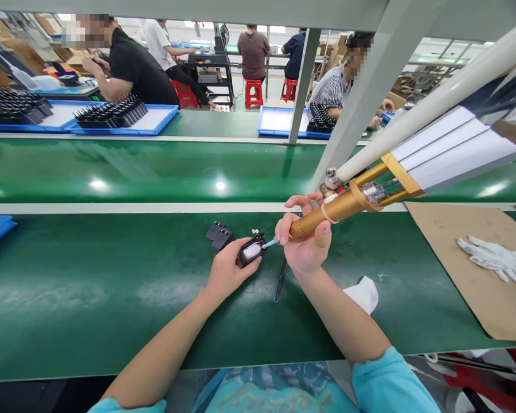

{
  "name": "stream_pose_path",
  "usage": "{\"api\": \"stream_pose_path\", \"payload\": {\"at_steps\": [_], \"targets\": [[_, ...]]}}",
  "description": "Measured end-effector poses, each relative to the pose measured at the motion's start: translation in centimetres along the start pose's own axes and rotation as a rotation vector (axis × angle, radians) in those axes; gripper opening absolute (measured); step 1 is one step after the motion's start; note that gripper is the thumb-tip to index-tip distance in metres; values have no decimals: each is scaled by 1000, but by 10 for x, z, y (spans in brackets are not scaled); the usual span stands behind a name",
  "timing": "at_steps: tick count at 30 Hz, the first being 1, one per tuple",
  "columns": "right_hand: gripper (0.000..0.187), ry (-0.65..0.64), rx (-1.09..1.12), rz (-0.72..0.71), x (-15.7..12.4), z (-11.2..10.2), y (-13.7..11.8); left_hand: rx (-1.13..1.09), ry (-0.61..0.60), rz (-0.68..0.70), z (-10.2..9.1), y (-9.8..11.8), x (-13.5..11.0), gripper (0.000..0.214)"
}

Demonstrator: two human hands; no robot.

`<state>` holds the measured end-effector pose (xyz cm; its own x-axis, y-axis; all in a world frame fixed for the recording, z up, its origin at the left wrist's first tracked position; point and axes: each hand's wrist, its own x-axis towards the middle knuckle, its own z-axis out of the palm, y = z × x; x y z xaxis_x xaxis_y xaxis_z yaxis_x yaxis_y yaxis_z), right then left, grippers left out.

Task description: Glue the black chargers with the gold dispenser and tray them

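Between the thumb and fingers of my left hand (231, 264) is a small black housing (252, 250) with a white part and a few wires inside. My right hand (306, 241) is wrapped round a gold glue dispenser (316, 221), which slants down from the upper right. Its pale blue nozzle (270, 244) points into the housing, at or very near its right edge. Just behind my left hand lie black plastic pieces (219, 234). A dark, slim tool (280, 281) rests on the green table below the nozzle, its upper end close to my right wrist.
Crumpled white paper or cloth (364, 293) lies beside my right forearm. Cardboard (451, 269) with white gloves (496, 259) covers the right side. A slanted grey post (370, 86) stands ahead. Across the bench, blue trays (163, 121) hold black parts, and several people sit working.
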<state>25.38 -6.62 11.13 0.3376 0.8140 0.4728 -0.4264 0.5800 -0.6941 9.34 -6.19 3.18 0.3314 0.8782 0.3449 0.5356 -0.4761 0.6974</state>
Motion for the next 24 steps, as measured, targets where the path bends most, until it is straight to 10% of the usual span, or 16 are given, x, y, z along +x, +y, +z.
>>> {"api": "stream_pose_path", "payload": {"at_steps": [24], "targets": [[37,-87,111,31,-19,17,-8,-12,91,184,15,10,-13,37]]}}
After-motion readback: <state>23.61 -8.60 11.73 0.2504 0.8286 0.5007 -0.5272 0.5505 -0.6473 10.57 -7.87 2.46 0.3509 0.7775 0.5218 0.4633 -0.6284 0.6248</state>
